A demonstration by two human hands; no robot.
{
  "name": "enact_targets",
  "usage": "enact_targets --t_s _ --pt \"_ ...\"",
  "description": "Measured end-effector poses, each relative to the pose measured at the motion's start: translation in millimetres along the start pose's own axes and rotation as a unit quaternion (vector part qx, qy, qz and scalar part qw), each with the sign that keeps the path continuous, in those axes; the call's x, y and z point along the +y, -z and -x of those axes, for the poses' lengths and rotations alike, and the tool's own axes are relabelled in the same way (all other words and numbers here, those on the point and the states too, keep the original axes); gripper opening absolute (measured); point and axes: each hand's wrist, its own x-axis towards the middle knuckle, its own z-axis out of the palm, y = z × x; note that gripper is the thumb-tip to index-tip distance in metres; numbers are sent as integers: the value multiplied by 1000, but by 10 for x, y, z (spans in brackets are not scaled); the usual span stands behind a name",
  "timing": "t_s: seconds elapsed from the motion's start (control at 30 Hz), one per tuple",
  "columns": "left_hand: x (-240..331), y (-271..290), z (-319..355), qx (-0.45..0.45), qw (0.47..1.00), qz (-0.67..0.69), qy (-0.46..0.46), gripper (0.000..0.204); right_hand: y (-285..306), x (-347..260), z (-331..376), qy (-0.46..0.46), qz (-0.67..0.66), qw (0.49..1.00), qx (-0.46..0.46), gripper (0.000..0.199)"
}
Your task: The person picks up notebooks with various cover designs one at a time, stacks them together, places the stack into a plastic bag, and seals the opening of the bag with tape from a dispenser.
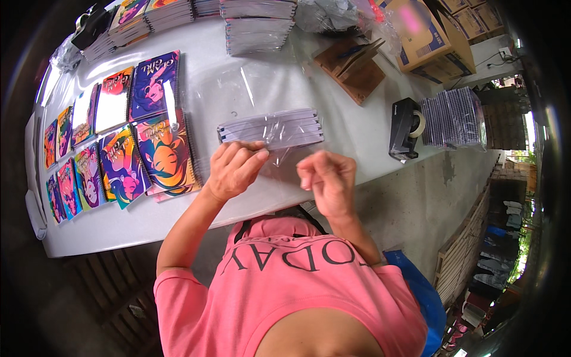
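Observation:
A short stack of notebooks (270, 127) lies edge-on before me at the table's near side, with shiny clear plastic wrap (279, 138) over and around it. At the stack's near left edge is my left hand (238, 169), its fingers curled down on the plastic. My right hand (330, 181) is raised just off the stack's near right corner, thumb and fingers pinched together. Whatever those fingertips hold, if anything, is too small and blurred to make out. More loose clear film spreads on the table beyond the stack.
Colourful spiral notebooks (156, 86) lie in two rows at left. A black tape dispenser (403, 128) and a plastic-wrapped notebook stack (453, 118) stand at right. Farther back are a brown wooden holder (351, 70), a cardboard box (437, 44) and tall notebook stacks (259, 30).

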Motion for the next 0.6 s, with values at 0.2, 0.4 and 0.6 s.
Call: enact_targets --t_s 0.2,0.4,0.6 --pt "25 55 -35 -17 1000 -4 -4 34 -241 514 -55 -81 101 990 61 36" --pt "177 298 -313 -156 975 -95 128 50 -165 728 -118 -50 150 984 86 36" --pt "13 497 -222 -145 935 133 296 58 681 1328 186 -113 315 912 237 34"
